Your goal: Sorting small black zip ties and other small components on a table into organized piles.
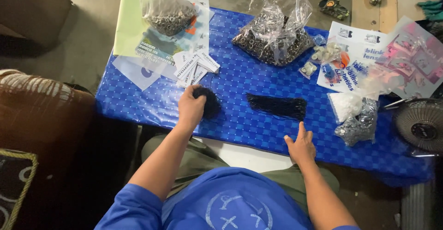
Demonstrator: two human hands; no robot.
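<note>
Left hand (190,107) is clenching around a dark bundle of black cords (210,103), lifting or pressing it at the near-left part of the blue checkered tablecloth (258,133); fingers are wrapping the bundle's left end, so part of it is hidden. Right hand (301,147) is resting released on the cloth near the front edge, index finger pointing up toward a second, straightened bundle of black cords (277,105), near it but not touching. Progress, judging by the layout: one batch is lying combed out flat in the table's middle, the other is being gathered in a tangled clump, so sorting looks about half done; nothing threaded or assembled is showing yet. Both clear bags of metal eyelets (168,17) and (272,40) are sitting at the far side, apparently untouched. Small white paper tags (194,66) are fanning out just beyond the left hand. Right of the flat bundle, a white pouch (346,105) is touching a bag of silvery parts (360,126). Cords are looking thin, matte black, limp; the clump is reading fuzzy, individual strands too fine to count. A small fan (420,124) is standing at the right edge.
</note>
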